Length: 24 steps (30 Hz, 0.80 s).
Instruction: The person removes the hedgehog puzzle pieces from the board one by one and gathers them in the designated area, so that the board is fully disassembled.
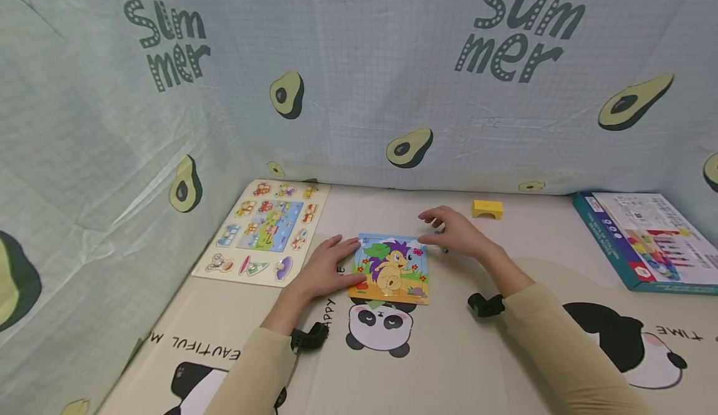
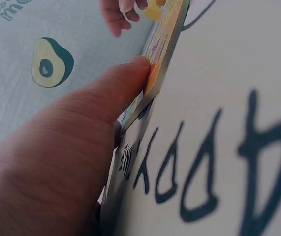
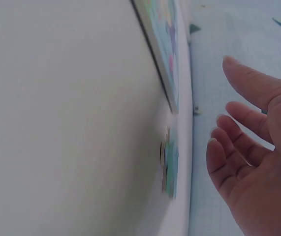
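Loose pieces (image 3: pixel 170 169) just right of the puzzle (image 1: pixel 391 273), by your right hand (image 1: pixel 459 233)
Your right grip is relaxed, empty; your spread left hand (image 1: pixel 322 270) touches the puzzle.

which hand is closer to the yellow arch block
Right. The right hand hovers just left of the yellow arch block, not touching it; the left hand is much farther left, touching the hedgehog puzzle's left side.

Passage along the tabletop (image 1: pixel 552 237) exists between the right hand (image 1: pixel 455 232) and the box (image 1: pixel 667 240). A yellow block (image 1: pixel 487 208) obstructs its far end. Leftward, a peg board (image 1: pixel 269 255) obstructs.
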### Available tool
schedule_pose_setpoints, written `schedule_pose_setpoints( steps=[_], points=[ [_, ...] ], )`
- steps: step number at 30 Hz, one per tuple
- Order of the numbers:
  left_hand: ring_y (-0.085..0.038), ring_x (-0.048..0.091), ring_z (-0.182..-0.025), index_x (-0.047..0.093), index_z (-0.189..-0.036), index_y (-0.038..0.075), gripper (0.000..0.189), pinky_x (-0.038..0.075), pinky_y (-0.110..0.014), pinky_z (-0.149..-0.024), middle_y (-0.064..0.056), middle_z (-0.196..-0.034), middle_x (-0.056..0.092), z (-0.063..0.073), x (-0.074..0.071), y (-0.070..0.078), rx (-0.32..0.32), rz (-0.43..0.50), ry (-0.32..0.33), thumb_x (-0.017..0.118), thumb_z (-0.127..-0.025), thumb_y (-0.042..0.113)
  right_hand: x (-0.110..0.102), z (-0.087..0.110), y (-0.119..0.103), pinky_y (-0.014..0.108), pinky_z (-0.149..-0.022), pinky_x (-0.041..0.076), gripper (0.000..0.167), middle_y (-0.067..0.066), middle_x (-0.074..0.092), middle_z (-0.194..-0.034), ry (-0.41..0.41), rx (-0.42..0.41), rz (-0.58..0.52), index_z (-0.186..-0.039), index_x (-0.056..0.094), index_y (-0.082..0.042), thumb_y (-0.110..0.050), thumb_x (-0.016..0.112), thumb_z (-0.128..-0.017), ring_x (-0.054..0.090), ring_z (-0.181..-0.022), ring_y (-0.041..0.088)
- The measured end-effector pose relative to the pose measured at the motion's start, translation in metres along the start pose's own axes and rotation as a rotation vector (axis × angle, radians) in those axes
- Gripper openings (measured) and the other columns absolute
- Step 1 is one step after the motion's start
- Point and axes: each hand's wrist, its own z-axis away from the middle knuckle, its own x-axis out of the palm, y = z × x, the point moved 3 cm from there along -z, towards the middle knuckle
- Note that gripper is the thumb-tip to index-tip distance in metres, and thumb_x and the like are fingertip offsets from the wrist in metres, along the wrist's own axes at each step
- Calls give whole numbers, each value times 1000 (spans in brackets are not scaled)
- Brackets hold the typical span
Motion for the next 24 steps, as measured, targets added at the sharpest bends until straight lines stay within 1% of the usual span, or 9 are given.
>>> schedule_pose_setpoints(
  steps=[8, 12, 17, 20, 24],
  points=[
    [-30, 20, -151, 49, -152, 16, 79, 23, -54, -118, -2, -157, 43, 0, 0, 0, -2, 11, 1, 75, -86, 51, 22, -13, -16, 42, -93, 52, 55, 15, 59, -128, -7, -13, -42, -137, 58, 0, -24, 78, -91, 55, -110, 29],
    [-30, 20, -151, 50, -152, 17, 79, 23, -54, -118, -1, -157, 43, 0, 0, 0, -5, 8, 3, 75, -86, 52, 32, -17, -23, 39, -91, 53, 56, 15, 59, -126, -28, 2, -43, -136, 58, -1, -25, 79, -90, 56, -108, 27],
    [-30, 20, -151, 50, -151, 17, 79, 24, -55, -118, -1, -156, 44, 0, 1, -1, 3, 6, 7, 75, -86, 52, 43, -19, -32, 37, -90, 53, 54, 13, 60, -120, -61, 18, -8, -135, 59, -1, -22, 79, -90, 56, -104, 26],
    [-30, 21, -150, 50, -151, 17, 78, 24, -55, -117, -1, -156, 44, 0, 1, -1, 5, 5, 10, 75, -86, 52, 48, -19, -34, 38, -93, 52, 52, 12, 60, -117, -77, 17, 23, -134, 60, 0, -20, 79, -90, 56, -103, 26],
    [-30, 20, -151, 49, -152, 17, 79, 24, -54, -118, -1, -157, 43, -1, 1, -2, 4, 2, 7, 75, -86, 52, 53, -18, -35, 41, -98, 51, 52, 12, 59, -118, -104, 45, 69, -134, 59, 0, -22, 78, -90, 56, -107, 26]
  ],
)
